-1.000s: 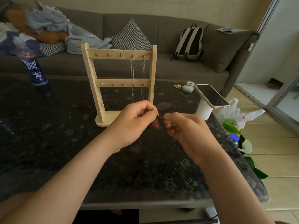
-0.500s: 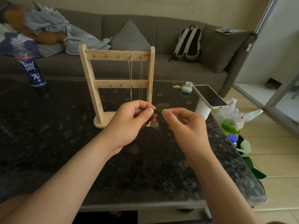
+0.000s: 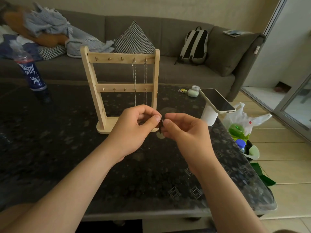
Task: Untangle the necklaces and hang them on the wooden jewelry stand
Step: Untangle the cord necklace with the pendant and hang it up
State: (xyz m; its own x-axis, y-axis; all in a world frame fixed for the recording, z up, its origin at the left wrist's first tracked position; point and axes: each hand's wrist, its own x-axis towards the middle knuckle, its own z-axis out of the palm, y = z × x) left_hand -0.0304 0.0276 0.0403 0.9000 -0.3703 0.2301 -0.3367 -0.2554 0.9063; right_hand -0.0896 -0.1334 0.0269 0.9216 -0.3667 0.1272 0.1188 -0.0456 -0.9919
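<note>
The untangling step is in hand: the left hand and the right hand meet just in front of the base of the wooden jewelry stand. Each has thumb and forefinger curled in a pinch on a small dark knot of necklace, held between them above the table. How the strand runs beyond that pinch is too fine to tell. Two chains already hang from the two rightmost hooks of the top bar — the three hooks to their left look free. Next, I judge, the knot wants teasing apart with small opposing pulls — then a lift to a free hook.
</note>
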